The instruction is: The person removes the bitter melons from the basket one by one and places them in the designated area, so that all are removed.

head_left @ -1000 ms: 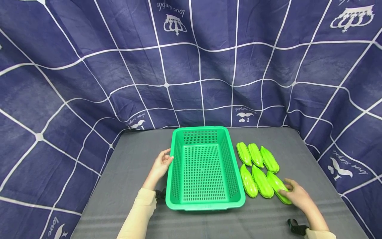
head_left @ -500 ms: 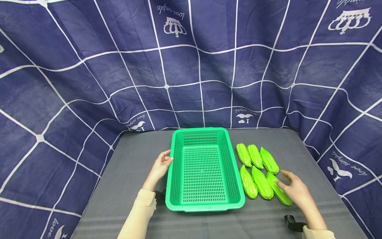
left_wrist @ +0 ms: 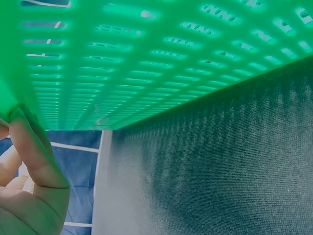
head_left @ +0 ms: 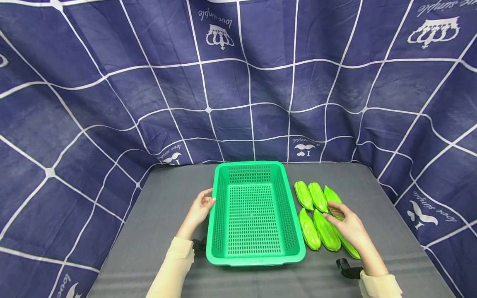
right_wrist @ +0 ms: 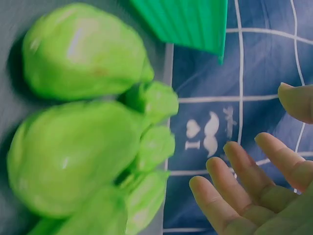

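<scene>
A green plastic basket (head_left: pixel 253 260) with slotted walls stands on the grey table. At its left rim my left hand (head_left: pixel 200 208) grips the edge; the left wrist view shows curled fingers (left_wrist: pixel 32 152) against the slotted wall. Right of the basket lie several bright green, ridged gourds in two rows, among them a front middle gourd (head_left: pixel 327 231) and a back left gourd (head_left: pixel 303 195). My right hand (head_left: pixel 350 225) hovers over the right-hand gourds with fingers spread and nothing held, partly hiding them. In the right wrist view its fingers (right_wrist: pixel 230 191) are apart from the gourds (right_wrist: pixel 73 156).
A dark blue curtain (head_left: pixel 268 87) with white grid lines hangs behind and beside the grey table (head_left: pixel 149 231). A black wrist strap (head_left: pixel 350 271) sits on the right arm, near the table's front.
My right hand has let go of the front right gourd, risen off it and moved left and back over the other gourds. My left hand stays at the basket rim.
</scene>
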{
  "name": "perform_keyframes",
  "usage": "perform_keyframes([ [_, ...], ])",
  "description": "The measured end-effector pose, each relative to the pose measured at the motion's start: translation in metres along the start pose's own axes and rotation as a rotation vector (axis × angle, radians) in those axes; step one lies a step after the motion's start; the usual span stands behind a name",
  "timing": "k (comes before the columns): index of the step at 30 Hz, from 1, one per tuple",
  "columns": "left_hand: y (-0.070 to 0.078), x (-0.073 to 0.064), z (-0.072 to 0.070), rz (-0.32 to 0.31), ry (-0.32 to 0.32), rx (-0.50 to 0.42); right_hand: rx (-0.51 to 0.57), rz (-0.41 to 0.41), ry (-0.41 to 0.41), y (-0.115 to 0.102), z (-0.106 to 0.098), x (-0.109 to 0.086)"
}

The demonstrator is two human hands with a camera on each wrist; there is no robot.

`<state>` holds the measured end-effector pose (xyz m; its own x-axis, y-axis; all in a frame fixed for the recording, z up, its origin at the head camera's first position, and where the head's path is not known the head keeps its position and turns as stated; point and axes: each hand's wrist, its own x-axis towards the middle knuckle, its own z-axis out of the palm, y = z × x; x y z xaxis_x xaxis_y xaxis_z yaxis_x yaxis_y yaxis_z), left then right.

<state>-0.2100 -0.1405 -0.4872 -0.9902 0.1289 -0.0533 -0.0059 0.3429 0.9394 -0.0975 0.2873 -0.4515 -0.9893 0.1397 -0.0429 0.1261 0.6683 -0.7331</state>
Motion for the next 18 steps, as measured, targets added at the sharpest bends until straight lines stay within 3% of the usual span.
perform_keyframes([
  [4, -0.011, 0.005, 0.001, -0.003, 0.006, 0.008, 0.070, 0.016, -0.046, -0.009, 0.009, 0.007],
  [9, -0.012, 0.006, 0.001, 0.012, 0.017, 0.056, 0.159, 0.032, -0.093, -0.020, 0.017, 0.016],
  [13, -0.007, 0.006, 0.000, 0.009, 0.008, 0.120, 0.182, 0.024, -0.104, -0.032, 0.021, 0.023],
  [18, 0.008, 0.004, -0.007, 0.054, 0.020, 0.265, 0.200, -0.006, -0.097, -0.047, 0.021, 0.034],
])
